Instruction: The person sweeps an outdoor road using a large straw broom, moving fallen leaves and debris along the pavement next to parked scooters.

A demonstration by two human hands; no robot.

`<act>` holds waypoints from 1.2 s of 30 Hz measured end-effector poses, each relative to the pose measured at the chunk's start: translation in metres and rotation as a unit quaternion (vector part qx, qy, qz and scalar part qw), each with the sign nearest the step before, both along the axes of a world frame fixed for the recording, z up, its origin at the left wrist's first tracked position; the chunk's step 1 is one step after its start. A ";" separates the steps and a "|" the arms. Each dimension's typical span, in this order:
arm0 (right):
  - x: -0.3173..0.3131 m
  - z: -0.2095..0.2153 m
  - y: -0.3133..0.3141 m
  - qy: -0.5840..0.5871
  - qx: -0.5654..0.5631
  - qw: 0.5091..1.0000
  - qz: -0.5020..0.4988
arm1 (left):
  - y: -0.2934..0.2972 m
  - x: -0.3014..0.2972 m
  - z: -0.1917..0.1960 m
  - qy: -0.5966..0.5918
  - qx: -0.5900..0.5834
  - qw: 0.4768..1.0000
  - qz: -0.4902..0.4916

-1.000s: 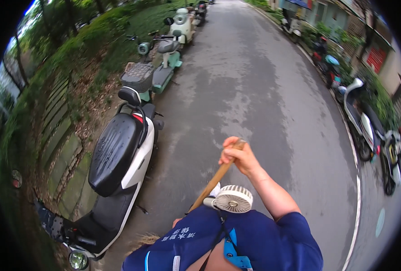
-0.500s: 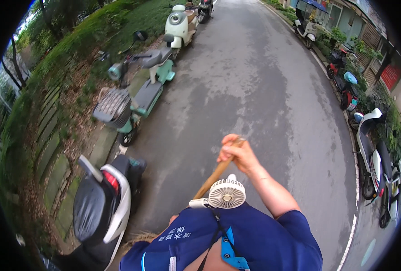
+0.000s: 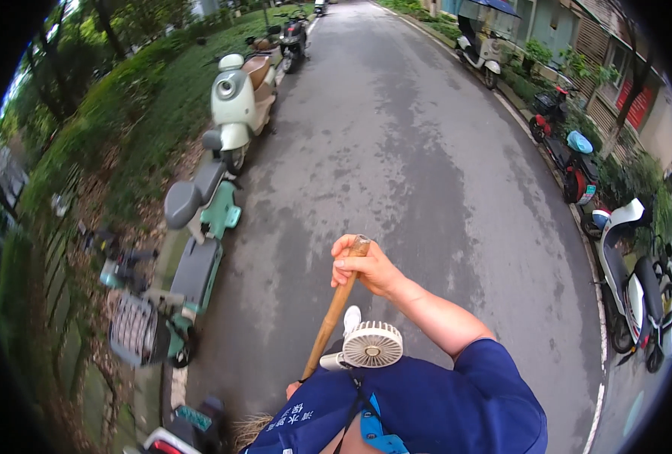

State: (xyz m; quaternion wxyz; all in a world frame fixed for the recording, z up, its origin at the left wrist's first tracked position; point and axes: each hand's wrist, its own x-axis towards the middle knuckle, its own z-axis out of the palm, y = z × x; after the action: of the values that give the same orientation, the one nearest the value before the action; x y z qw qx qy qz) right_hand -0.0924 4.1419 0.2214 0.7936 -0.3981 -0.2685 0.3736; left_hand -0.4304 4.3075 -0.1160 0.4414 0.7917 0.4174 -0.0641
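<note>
right hand [image 3: 366, 268] wrapped tight round the top end of a wooden broom handle [image 3: 334, 310], fingers closed over it, thumb side up. handle runs down and to the left from that grip, tilted, toward the near edge of view. left hand [image 3: 293, 390] mostly hidden: only a bit of fingertip shows at the lower part of the handle, behind the blue sleeve [image 3: 313, 420]. can't tell how it grips, or whether it grips at all.

broom head [image 3: 249, 433] barely visible: a patch of straw bristles at the near edge, cut off by the frame and by the sleeve. contact with the road can't be made out.

small white neck fan [image 3: 370, 344] hangs at the chest just right of the handle, near it, touching or not unclear. white shoe tip [image 3: 351, 318] pokes out just beyond the fan.

edges: left side lined with parked scooters. grey-seat green scooter [image 3: 192, 257] close on the left, its basket end toward the near side; cream scooter [image 3: 239, 98] farther up; another dark one [image 3: 294, 34] far. at the near left corner, a further scooter [image 3: 180, 431] is cut off, only a fragment. right side: red scooter [image 3: 567, 147] and white scooter [image 3: 631, 280] along the kerb, bent by the lens rim. hedge [image 3: 116, 121] beyond the left row.

open room: wet grey road [image 3: 419, 151] runs wide and bare up the middle, far ahead.
</note>
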 end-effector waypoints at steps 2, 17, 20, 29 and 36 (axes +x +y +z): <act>0.094 0.000 0.013 -0.004 0.007 1.000 -0.020 | 0.034 0.102 -0.003 -0.004 0.010 1.000 -0.014; 0.758 0.017 0.062 -0.005 0.014 0.983 -0.183 | 0.161 0.835 0.007 -0.051 0.024 0.988 -0.142; 0.900 0.019 0.096 -0.025 0.022 0.989 -0.144 | 0.188 0.961 0.012 -0.044 0.026 0.994 -0.100; 1.292 0.022 0.253 -0.013 0.022 0.999 -0.019 | 0.295 1.327 0.016 -0.034 0.009 0.999 -0.023; 1.614 0.059 0.321 -0.039 0.020 0.995 -0.086 | 0.382 1.673 0.038 -0.040 -0.014 0.997 -0.065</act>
State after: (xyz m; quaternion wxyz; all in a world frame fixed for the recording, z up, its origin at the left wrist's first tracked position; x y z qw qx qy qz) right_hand 1.5219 4.4632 0.2799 0.8194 -0.4180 -0.2718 0.2827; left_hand 1.2430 4.6896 -0.0776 0.4634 0.8130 0.3463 -0.0663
